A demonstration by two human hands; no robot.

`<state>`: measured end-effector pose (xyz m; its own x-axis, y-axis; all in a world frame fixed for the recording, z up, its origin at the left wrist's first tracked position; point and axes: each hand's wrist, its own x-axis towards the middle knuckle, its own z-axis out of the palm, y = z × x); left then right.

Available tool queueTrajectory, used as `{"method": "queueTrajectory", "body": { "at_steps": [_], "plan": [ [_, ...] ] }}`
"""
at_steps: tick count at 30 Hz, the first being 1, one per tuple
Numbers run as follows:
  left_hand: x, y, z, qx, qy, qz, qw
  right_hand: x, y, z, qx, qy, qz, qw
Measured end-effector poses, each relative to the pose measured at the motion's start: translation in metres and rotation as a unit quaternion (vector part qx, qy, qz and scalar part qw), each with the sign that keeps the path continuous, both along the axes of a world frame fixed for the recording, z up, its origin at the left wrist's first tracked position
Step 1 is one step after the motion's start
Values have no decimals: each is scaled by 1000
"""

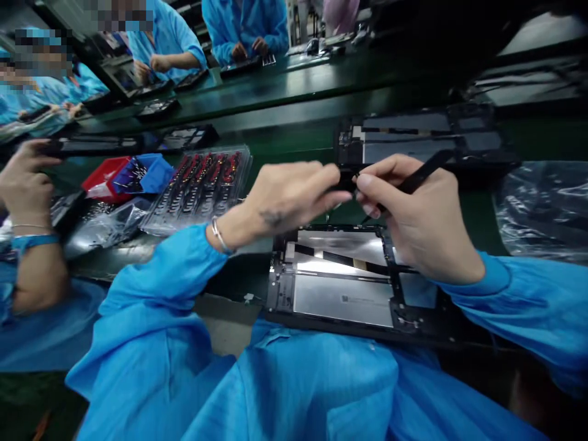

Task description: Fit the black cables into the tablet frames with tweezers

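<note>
Fingers of both hands pinch one small part (345, 181) above one open tablet (349, 282).

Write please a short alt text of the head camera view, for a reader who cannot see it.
Two hands in blue sleeves meet above an opened tablet: the left hand pinches a small dark part, the right hand holds a thin black tool. A clear parts tray lies left; another person's hand is at far left.

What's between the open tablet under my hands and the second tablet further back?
In the head view, both hands meet there, pinching a small dark part, above bare green belt.
</note>
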<state>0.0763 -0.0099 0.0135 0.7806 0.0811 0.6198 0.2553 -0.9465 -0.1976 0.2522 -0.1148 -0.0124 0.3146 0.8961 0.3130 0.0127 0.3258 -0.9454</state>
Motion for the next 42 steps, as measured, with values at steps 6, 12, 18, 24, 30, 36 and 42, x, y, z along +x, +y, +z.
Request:
{"method": "queueTrajectory", "body": {
  "at_steps": [6,12,18,24,30,36,42],
  "plan": [
    [5,-32,-27,107,-17,75,991,-4,-5,-3,17,-20,-22,999],
    [-3,-31,-14,-219,-80,46,971,1,-4,-8,46,-44,6,998],
    [-10,-39,-14,-547,-179,-64,815,9,4,-20,44,-157,60,985],
    [-10,-46,-26,-621,-191,-53,759,4,-1,-20,58,-201,50,977],
    [-40,-47,-32,-496,-19,23,868,19,-20,-7,17,-314,34,949],
    [-58,-39,-38,-453,76,65,886,56,-34,-5,-98,-421,104,896],
    [-50,-31,-45,-415,86,-1,906,75,-32,-10,-190,-461,149,854]
  ]
}}
